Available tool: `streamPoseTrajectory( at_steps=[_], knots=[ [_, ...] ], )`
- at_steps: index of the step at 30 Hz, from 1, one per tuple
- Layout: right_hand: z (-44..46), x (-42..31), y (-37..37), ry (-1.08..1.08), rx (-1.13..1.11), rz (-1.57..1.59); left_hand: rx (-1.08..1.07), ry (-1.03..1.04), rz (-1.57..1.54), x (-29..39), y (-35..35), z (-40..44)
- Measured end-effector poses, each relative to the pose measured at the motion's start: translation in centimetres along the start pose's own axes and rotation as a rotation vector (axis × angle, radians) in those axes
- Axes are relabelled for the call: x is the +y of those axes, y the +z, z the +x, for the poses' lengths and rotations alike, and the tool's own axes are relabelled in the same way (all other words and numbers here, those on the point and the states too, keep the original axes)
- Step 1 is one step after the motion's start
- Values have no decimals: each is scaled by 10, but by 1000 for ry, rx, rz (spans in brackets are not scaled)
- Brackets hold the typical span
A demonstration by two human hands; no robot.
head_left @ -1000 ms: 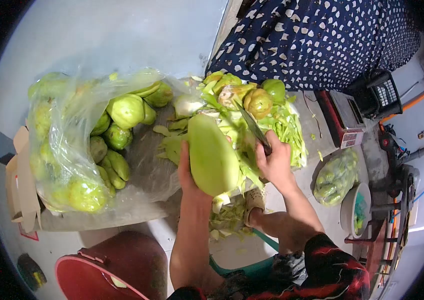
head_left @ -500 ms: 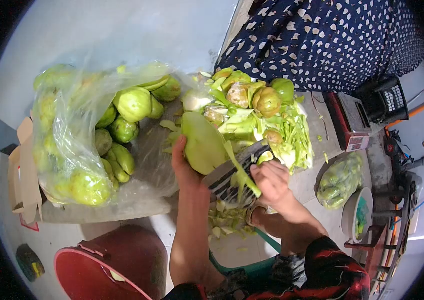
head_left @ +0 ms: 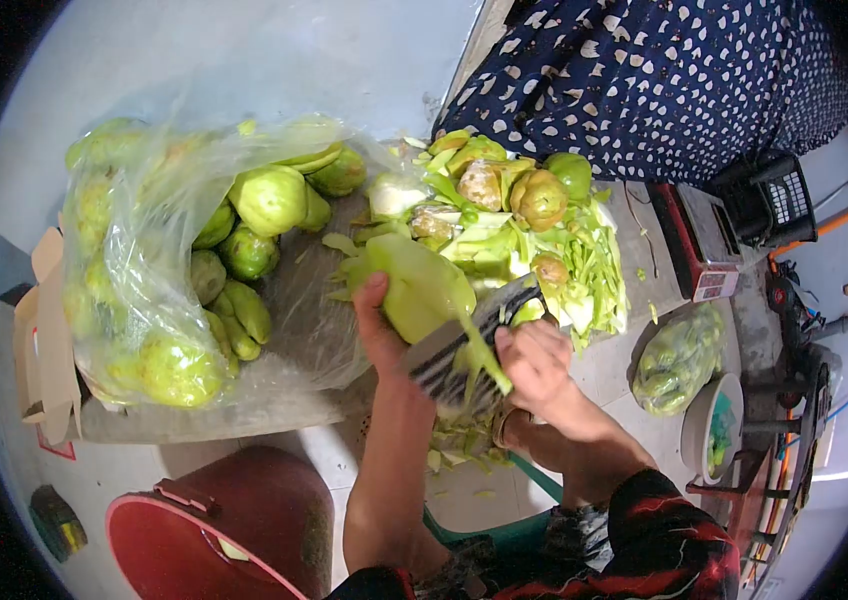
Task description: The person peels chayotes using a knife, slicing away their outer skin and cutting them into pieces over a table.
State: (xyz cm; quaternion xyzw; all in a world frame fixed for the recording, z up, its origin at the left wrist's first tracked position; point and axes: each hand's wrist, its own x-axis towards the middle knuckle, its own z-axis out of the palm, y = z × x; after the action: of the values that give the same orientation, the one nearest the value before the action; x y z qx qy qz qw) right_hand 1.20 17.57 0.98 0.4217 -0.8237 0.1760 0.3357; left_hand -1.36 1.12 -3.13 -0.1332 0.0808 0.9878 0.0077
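Grey slab | left hand cradles green fruit | right hand clenches blade | risk: possibly slick flesh might slip, cutting left hand

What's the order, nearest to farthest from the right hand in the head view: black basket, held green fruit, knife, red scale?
1. Knife: gripped in the right hand, blurred.
2. Held green fruit: to that hand's left, in the left hand.
3. Red scale: off to the right and farther forward.
4. Black basket: farther right, beyond the scale.
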Motion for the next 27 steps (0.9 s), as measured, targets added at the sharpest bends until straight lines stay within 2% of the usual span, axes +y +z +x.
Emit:
streamPoseTrajectory(
  at_steps=[3,7,9,12,14,21,27],
  knots=[
    [-5,8,-3,117,-64,33,98,34,-6,1,10,-5],
    [0,5,-9,170,-97,53,13,14,3,9,14,-8],
    [1,6,-11,165,-90,62,-18,66,155,13,23,-12],
    [-7,11,-10,184,-102,100,25,27,49,12,22,-14],
    [-12,15,-5,315,-156,107,9,12,52,14,21,-13],
    [-7,12,-8,195,-88,57,-90,-79,32,29,23,-14],
    [-4,12,-5,89,-67,0,-44,-78,61,34,22,-11]
  ],
)
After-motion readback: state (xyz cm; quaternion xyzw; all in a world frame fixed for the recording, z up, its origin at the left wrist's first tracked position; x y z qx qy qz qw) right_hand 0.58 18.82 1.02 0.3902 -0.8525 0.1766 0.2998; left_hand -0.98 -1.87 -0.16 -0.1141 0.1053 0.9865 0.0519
